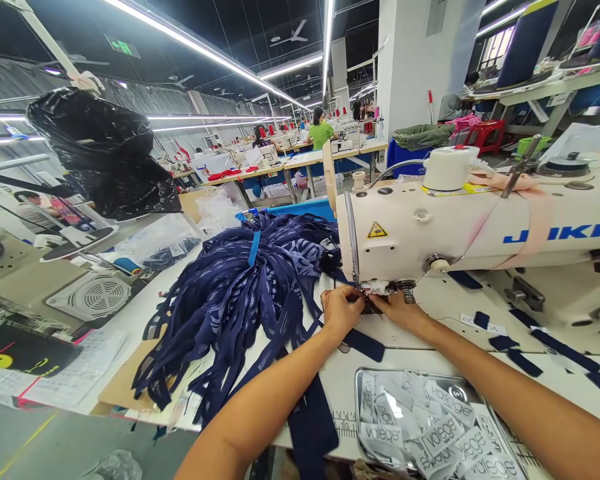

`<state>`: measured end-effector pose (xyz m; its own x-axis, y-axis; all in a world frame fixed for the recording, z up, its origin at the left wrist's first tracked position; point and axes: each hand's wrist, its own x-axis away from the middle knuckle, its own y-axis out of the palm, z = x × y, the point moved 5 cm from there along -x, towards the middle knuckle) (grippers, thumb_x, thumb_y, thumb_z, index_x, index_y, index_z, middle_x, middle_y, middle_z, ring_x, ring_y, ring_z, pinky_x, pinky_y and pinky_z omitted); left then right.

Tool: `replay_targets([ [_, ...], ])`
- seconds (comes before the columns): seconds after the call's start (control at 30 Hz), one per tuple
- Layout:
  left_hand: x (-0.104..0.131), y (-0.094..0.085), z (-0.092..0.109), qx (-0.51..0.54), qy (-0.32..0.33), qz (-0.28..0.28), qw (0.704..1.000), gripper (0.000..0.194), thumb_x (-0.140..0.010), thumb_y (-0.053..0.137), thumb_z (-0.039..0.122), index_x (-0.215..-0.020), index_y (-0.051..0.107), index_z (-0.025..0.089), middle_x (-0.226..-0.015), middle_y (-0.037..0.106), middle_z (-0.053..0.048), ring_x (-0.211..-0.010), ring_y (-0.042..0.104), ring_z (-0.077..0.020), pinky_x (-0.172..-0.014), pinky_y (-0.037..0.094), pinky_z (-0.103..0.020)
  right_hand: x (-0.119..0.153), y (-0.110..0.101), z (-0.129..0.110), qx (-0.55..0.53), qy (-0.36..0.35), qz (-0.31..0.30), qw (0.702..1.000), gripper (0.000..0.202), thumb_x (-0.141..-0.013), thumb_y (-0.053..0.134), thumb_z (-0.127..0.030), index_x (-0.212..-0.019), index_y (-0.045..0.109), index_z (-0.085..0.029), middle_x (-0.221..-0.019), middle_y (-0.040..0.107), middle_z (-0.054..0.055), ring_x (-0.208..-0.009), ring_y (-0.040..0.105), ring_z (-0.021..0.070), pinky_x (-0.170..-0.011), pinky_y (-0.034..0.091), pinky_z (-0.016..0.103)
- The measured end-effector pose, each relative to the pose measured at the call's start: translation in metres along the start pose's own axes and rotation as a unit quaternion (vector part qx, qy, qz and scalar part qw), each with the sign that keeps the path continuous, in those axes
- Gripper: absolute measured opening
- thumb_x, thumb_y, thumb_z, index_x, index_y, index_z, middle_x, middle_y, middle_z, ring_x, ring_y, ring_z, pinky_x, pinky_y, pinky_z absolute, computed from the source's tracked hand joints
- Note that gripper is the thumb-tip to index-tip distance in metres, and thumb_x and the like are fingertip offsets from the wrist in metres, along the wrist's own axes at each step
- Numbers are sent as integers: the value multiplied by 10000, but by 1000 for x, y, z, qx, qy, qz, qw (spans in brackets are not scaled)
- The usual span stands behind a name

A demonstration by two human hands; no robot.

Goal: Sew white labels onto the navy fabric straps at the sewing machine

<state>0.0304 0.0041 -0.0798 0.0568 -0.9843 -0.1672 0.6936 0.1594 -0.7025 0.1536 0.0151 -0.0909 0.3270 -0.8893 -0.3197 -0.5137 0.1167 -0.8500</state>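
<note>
Both of my hands meet under the head of a white sewing machine (pixel 395 227), close by its presser foot. The fingertips of my left hand (pixel 340 310) are pinched together just left of the needle area. From the other side, my right hand (pixel 400 308) brings its thumb and fingers to the same spot, also closed. What they grip is small and hidden by the fingers. A navy fabric strip (pixel 367 345) lies on the machine bed just below them. Left of my hands spreads a large bundle of navy fabric strips (pixel 230 287), tied with a blue band (pixel 254 249).
A metal tray (pixel 359 400) of white printed labels (pixel 440 433) sits in front of my right forearm. Navy scraps (pixel 523 363) lie at right. A black plastic bag (pixel 100 153) covers something on a stand at left. A person in green (pixel 321 135) sits farther back.
</note>
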Motion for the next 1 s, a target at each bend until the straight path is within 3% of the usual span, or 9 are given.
replay_targets([
  [0.2,0,-1,0,-8,-6,0,1000,102,-685,567,171,-663,662,202,-669,657,34,-667,571,-135,-772,376,-283,1,0,-2,0,-11,-17,1000,317,-788,380,-151,-903,662,-239,-861,660,82,-929,566,257,-791,464,424],
  [0.47,1,-3,3,-11,-6,0,1000,105,-692,560,170,-660,656,196,-677,655,32,-664,569,-134,-747,381,-275,0,-1,0,-25,2,5,1000,305,-819,372,-277,-990,621,-230,-806,654,71,-836,584,244,-761,472,425],
  [1.0,0,-2,2,-25,0,0,1000,98,-701,572,164,-687,667,179,-714,666,18,-685,576,-139,-736,374,-275,-1,-4,-3,-28,6,37,999,252,-799,404,-225,-876,644,-227,-846,663,69,-876,585,229,-756,475,375],
])
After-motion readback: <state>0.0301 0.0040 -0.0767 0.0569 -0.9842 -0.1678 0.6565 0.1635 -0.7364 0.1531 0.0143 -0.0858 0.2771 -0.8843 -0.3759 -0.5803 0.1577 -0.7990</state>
